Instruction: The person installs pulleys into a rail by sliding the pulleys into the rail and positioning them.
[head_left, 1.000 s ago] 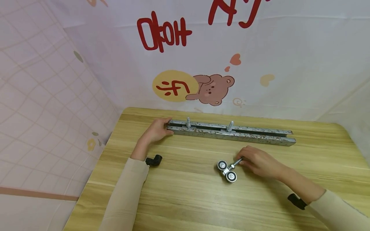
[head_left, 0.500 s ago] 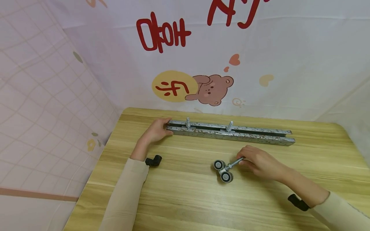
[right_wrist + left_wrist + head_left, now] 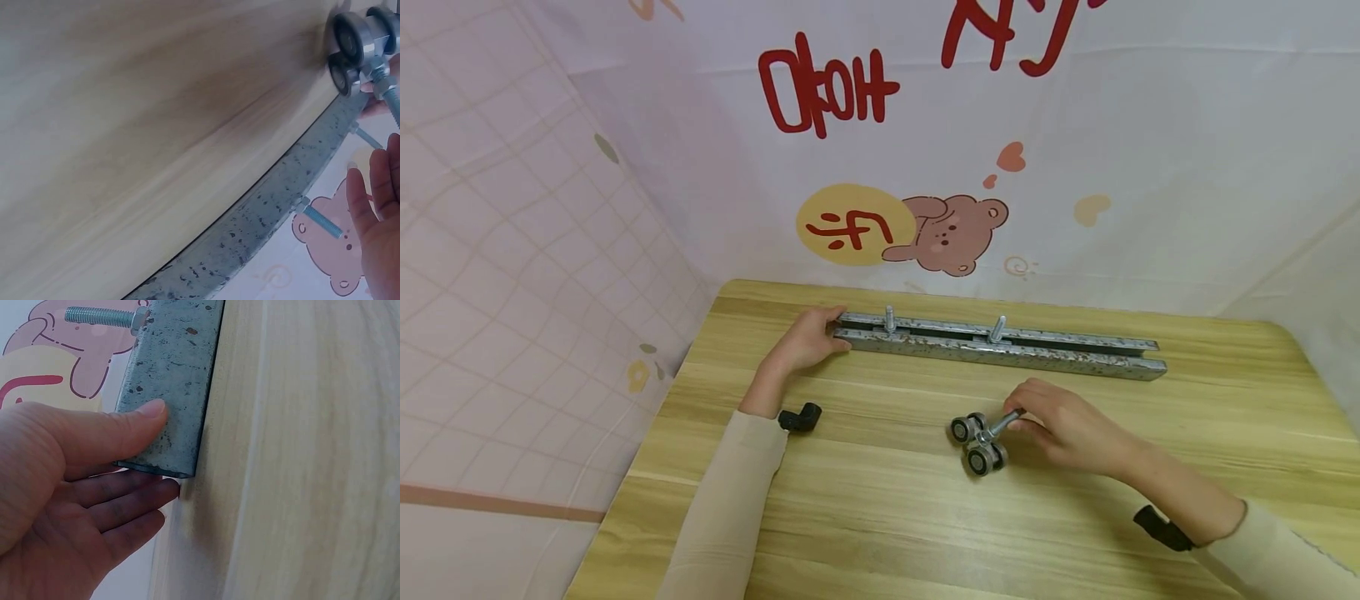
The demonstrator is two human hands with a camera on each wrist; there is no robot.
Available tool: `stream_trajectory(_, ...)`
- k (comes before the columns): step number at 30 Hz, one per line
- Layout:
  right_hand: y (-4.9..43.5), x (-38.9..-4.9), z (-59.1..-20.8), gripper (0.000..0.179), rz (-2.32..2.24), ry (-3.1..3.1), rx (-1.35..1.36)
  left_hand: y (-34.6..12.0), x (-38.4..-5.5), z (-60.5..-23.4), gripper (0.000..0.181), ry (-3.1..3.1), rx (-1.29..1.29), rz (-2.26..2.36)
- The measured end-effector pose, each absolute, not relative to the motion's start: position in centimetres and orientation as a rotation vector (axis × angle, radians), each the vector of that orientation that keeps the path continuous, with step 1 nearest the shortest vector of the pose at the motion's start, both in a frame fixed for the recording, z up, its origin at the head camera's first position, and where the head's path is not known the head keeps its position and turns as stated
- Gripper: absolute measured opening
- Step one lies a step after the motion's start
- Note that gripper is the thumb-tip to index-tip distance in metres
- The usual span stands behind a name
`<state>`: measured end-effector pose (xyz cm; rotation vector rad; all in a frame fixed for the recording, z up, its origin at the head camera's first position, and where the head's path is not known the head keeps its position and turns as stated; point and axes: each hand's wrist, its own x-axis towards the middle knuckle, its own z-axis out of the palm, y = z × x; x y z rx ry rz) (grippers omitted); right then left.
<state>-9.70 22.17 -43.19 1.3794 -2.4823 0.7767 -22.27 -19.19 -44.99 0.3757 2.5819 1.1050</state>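
A long metal channel rail (image 3: 1037, 356), speckled with rust, lies across the back of the table with its slot facing up. Two threaded bolts, a left one (image 3: 890, 318) and a right one (image 3: 997, 328), stick up out of the slot. My left hand (image 3: 806, 337) holds the rail's left end, thumb on the near side (image 3: 169, 375) and fingers partly hidden behind it. My right hand (image 3: 1067, 425) pinches the threaded stem of a wheeled trolley roller (image 3: 979, 442). Its wheels point left, in front of the rail and apart from it; a nut (image 3: 379, 78) sits on the stem.
The wood-grain table (image 3: 865, 500) has rounded back corners. A white printed cloth (image 3: 722, 183) hangs behind it, with another on the left side (image 3: 512, 250). Black wrist mounts, left (image 3: 801, 417) and right (image 3: 1162, 528), sit at both sleeves.
The trolley roller has shifted slightly left and turned, so more of its wheels show. My right hand has moved a little left with it. The left hand and rail stay put.
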Motion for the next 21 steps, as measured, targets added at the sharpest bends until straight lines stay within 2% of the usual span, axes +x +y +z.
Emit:
stream_trajectory(2, 22.10, -9.62, -43.11, 0.024, 0.762, -2.497, 1.374, -19.19, -22.25, -45.07, 0.074, 2.585, 0.375, 1.106)
stream_trajectory(5, 22.09, -9.55, -43.02, 0.005, 0.751, -2.508, 1.368, -19.19, -22.24, -45.14, 0.074, 2.586, 0.375, 1.111)
stream_trajectory(8, 22.11, -9.51, -43.02, 0.019, 0.746, -2.501, 1.366, -19.14, -22.19, -45.11, 0.073, 2.587, 0.374, 1.115)
stream_trajectory(14, 22.23, -9.45, -43.30, 0.007, 0.751, -2.450, 1.342, -19.11, -22.15, -45.11, 0.073, 2.587, 0.376, 1.114)
stream_trajectory(21, 22.50, -9.59, -43.63, 0.031, 0.759, -2.389, 1.291, -19.17, -22.22, -44.98, 0.074, 2.584, 0.383, 1.108)
